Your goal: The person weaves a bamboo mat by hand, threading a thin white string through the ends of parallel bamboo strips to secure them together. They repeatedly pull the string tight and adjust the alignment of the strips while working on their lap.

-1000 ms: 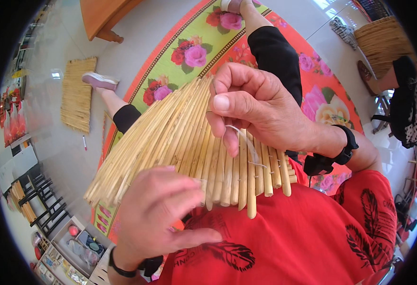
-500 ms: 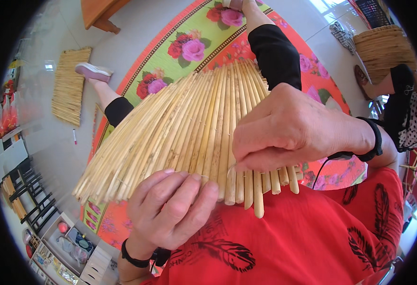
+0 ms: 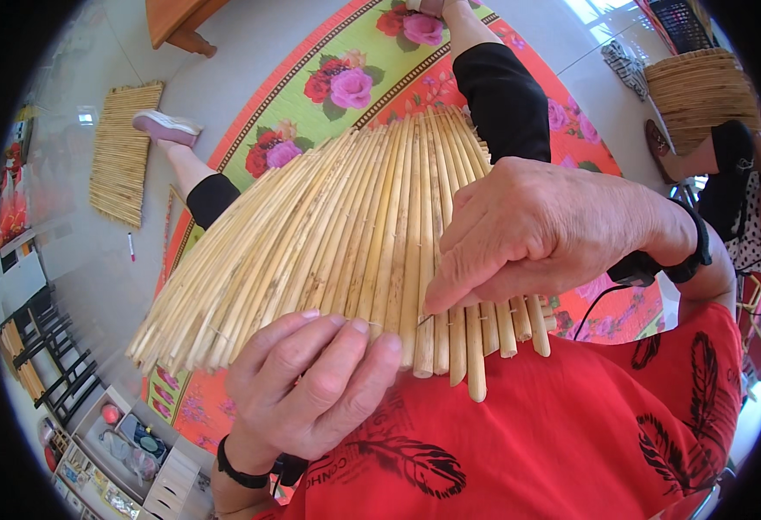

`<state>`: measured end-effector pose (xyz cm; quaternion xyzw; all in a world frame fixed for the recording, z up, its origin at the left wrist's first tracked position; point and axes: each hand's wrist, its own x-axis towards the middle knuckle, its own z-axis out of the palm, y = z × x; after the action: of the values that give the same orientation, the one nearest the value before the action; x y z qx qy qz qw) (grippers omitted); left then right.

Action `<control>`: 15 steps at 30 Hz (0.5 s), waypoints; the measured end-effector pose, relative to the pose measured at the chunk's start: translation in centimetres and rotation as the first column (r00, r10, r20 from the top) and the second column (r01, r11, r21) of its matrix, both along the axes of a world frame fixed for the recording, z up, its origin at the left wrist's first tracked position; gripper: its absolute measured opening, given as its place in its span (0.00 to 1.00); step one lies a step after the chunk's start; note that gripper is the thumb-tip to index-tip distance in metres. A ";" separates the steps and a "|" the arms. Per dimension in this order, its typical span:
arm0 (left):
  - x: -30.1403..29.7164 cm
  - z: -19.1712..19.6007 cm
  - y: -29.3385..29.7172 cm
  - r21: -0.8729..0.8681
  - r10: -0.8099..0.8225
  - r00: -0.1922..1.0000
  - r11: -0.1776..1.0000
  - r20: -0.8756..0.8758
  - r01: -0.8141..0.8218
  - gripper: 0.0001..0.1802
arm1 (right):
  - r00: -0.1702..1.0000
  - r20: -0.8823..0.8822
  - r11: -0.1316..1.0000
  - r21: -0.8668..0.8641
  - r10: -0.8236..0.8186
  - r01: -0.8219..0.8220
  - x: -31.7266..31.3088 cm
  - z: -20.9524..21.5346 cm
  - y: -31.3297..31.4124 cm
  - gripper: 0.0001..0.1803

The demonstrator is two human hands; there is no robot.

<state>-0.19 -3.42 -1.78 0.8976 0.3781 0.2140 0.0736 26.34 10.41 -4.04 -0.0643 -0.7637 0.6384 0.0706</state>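
A mat of pale yellow reed stalks, bound side by side, fans out across my lap. Its stalk ends jut unevenly toward my red shirt. My left hand grips the near edge, fingertips on top of the stalks and the thumb hidden. Over the right part of the mat, my right hand is closed in a pinch, its fingertips touching the stalks near their ends. A tiny thin thing shows under those fingertips, too small to name. Short bits of pale thread appear across the stalks.
A flowered red and green floor mat lies beneath my legs. Another reed mat and a pen are on the floor at left. At right sits another person beside a reed mat. Boxes stand lower left.
My right hand's fingers have come down onto the stalks, and the wrist has turned slightly. The thread loop seen by its fingertips before is hardly visible. My left hand keeps its place.
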 end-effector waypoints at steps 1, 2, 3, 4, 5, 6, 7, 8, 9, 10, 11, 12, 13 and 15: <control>0.0 0.0 0.0 0.001 -0.001 1.000 1.000 -0.003 0.001 0.13 | 1.000 -0.001 1.000 0.002 0.000 0.000 0.0 0.0 0.0 0.11; -0.1 0.0 0.1 0.000 -0.004 1.000 1.000 -0.004 0.004 0.13 | 1.000 -0.001 1.000 0.004 -0.001 0.001 0.0 0.0 0.0 0.11; -0.1 0.1 0.1 0.000 -0.005 1.000 1.000 -0.005 0.005 0.13 | 1.000 -0.001 1.000 0.007 0.000 0.000 0.0 0.0 0.0 0.11; 0.0 0.1 0.1 0.000 -0.006 1.000 1.000 -0.006 0.006 0.13 | 1.000 -0.002 1.000 0.014 0.003 -0.003 0.0 0.1 0.0 0.11; 0.0 0.1 0.1 -0.001 -0.005 1.000 1.000 -0.005 0.005 0.13 | 1.000 -0.002 1.000 0.021 0.005 -0.005 -0.1 0.1 0.1 0.11; 0.0 0.1 0.1 -0.001 -0.004 1.000 1.000 -0.005 0.004 0.13 | 1.000 -0.002 1.000 0.028 0.008 -0.008 -0.1 0.2 0.1 0.11; 0.0 0.1 0.1 -0.002 -0.004 1.000 1.000 -0.004 0.004 0.13 | 1.000 0.000 0.999 0.032 0.011 -0.011 -0.1 0.3 0.1 0.11; 0.1 0.2 0.2 -0.001 -0.003 1.000 1.000 -0.002 0.003 0.13 | 1.000 0.001 0.999 0.035 0.013 -0.013 -0.1 0.4 0.1 0.11; 0.1 0.1 0.2 -0.001 -0.003 1.000 1.000 -0.001 0.003 0.13 | 1.000 0.003 0.999 0.039 0.015 -0.015 -0.2 0.4 0.1 0.11; 0.1 0.1 0.2 -0.002 -0.002 1.000 1.000 0.000 0.002 0.13 | 1.000 -0.008 0.998 0.056 0.023 -0.023 -0.2 0.5 0.2 0.11; 0.1 0.1 0.2 0.001 -0.003 1.000 1.000 0.002 0.003 0.13 | 0.999 -0.020 0.997 0.074 0.031 -0.030 -0.3 0.5 0.3 0.11; 0.1 0.1 0.2 0.003 -0.003 1.000 1.000 0.002 0.003 0.13 | 0.999 -0.032 0.995 0.093 0.041 -0.038 -0.3 0.5 0.4 0.11; 0.1 0.0 0.2 0.006 -0.002 1.000 1.000 0.003 0.002 0.13 | 0.998 0.000 0.995 0.083 0.060 -0.060 -0.4 0.6 0.6 0.11; 0.1 0.1 0.3 0.007 -0.003 1.000 1.000 0.005 0.003 0.13 | 0.993 0.064 0.993 0.063 0.097 -0.101 -0.4 1.1 0.9 0.12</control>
<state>-0.10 -3.17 -1.70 0.8980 0.3757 0.2175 0.0717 25.90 11.27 -2.97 -0.0430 -0.7885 0.6133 0.0177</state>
